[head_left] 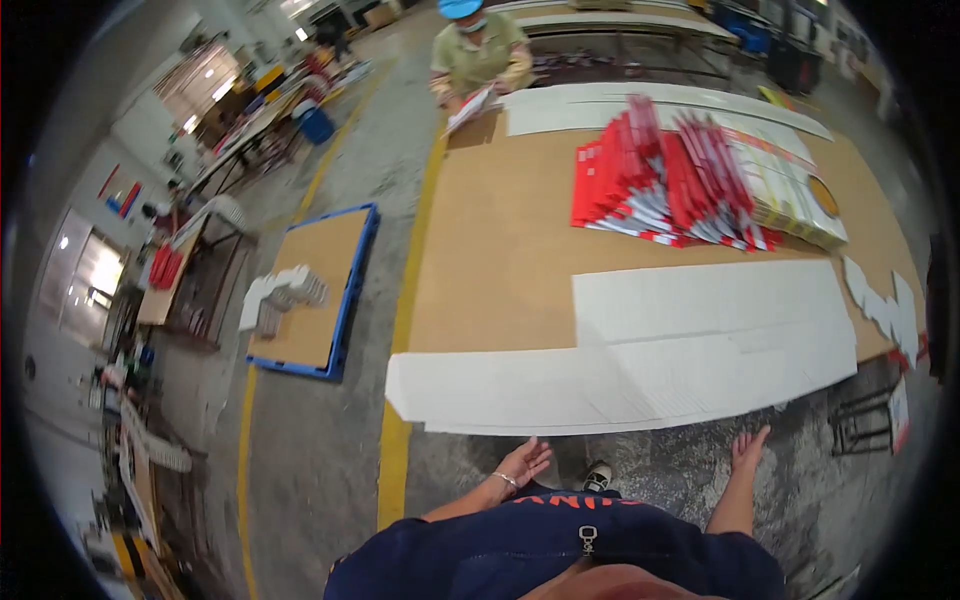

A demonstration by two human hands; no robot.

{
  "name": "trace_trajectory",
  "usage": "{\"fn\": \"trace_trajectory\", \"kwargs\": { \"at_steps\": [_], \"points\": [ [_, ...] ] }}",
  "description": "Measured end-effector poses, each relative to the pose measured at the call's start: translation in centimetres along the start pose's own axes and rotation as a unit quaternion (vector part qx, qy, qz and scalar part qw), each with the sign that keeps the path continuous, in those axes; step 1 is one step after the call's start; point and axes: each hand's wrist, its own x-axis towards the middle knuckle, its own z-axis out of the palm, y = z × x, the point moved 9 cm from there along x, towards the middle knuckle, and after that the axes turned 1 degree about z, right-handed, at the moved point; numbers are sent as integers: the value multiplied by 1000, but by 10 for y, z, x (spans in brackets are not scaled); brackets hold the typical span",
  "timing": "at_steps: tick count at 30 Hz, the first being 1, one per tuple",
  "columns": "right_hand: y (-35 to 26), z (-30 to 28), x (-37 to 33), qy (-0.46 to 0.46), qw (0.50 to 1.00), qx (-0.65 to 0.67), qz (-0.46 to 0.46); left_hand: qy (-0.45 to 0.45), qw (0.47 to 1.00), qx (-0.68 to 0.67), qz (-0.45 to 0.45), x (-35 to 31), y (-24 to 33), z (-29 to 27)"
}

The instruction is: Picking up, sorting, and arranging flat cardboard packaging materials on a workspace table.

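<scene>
My left hand (pixel 524 462) is held low just off the table's near edge, palm partly up, fingers apart, holding nothing. Farther right, my right hand (pixel 748 449) hangs beside the same edge with its fingers stretched out and nothing in it. Closest to both is a long flat sheet of white cardboard (pixel 500 392) lying along the near side of the brown-topped table (pixel 490 240). A wider white sheet (pixel 700 298) lies behind it, touching or overlapping. Beyond these sits a heap of red and white flat packages (pixel 665 180), somewhat blurred.
A large yellow-white pack (pixel 790 185) lies right of the heap. Across the table, a person in a blue cap (pixel 475 60) holds a red-and-white flat piece (pixel 470 108). A blue-edged pallet (pixel 310 290) with stacked white pieces stands left; a stool (pixel 870 420) stands right.
</scene>
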Motion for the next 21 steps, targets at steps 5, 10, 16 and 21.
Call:
{"fn": "trace_trajectory", "kwargs": {
  "at_steps": [5,10,16,21],
  "points": [
    [23,-76,80,543,803,-211,-127,78,976,-179,102,19,-1,-16],
    [-7,-21,84,726,604,-297,-142,108,963,-214,124,34,8,-4],
    [-27,-52,69,679,671,-250,-163,95,951,-260,141,42,16,9],
    [-12,-47,75,724,611,-295,-120,140,934,-294,151,45,14,-4]
  ]
}}
